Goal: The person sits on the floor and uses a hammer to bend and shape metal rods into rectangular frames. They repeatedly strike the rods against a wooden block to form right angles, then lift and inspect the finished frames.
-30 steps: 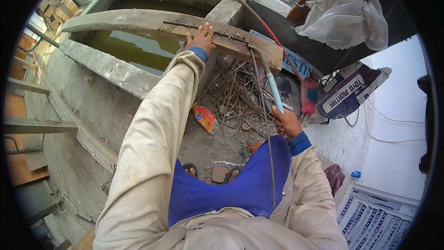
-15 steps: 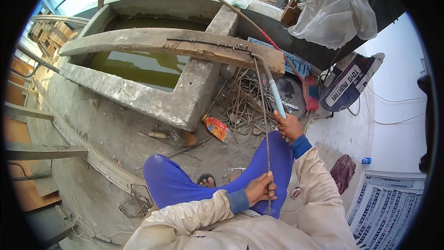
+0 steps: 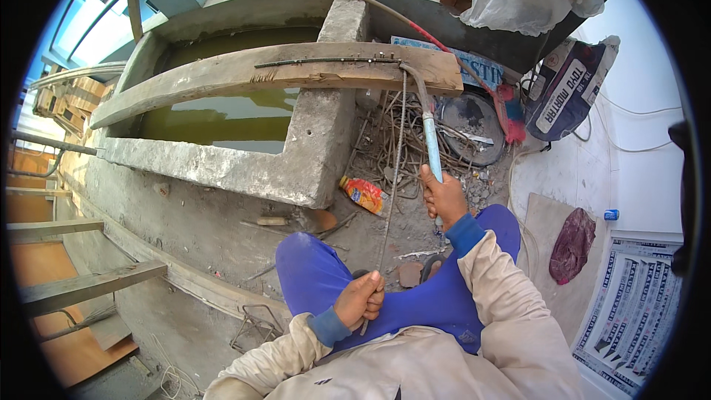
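Grey ribbed-steel rod (image 3: 395, 170) is running, looking unbent so far, from the long wooden beam (image 3: 222, 79); your left hand (image 3: 360, 301) is gripping it, your right hand (image 3: 445, 200) the blue-handled lever (image 3: 431, 141).

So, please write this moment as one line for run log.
left hand: holds thin ribbed metal rod | right hand: holds light-blue tubular handle of bent metal bar | both upper ends: at brown wooden beam
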Demonstrator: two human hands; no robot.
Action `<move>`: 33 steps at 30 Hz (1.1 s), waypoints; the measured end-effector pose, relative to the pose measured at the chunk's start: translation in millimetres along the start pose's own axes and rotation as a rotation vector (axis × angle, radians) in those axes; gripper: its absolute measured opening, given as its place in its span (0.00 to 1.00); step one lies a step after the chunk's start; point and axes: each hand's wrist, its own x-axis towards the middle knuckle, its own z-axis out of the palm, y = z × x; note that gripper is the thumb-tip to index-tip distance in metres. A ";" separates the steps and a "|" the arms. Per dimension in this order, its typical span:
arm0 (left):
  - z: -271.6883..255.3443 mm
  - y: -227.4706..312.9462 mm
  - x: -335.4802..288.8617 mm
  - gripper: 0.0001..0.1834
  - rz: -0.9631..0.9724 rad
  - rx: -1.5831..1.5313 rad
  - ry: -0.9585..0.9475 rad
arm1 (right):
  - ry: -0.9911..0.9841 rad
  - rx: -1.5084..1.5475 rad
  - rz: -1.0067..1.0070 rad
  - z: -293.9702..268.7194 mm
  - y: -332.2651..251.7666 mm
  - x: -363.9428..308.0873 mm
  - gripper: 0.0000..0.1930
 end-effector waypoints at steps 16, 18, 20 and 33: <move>26.1 -14.9 8.2 0.21 0.186 0.167 0.391 | 0.135 0.082 -0.047 40.2 9.6 -14.6 0.22; 18.9 -7.0 -0.1 0.21 0.174 0.209 0.403 | 0.099 0.110 -0.073 46.7 6.9 -18.7 0.22; 16.6 -3.6 -3.9 0.21 0.160 0.243 0.449 | 0.048 0.139 -0.003 40.4 -0.4 -19.6 0.22; 73.5 -8.7 -18.1 0.20 0.124 0.175 0.441 | 0.042 -0.260 -0.373 -42.4 1.2 20.3 0.15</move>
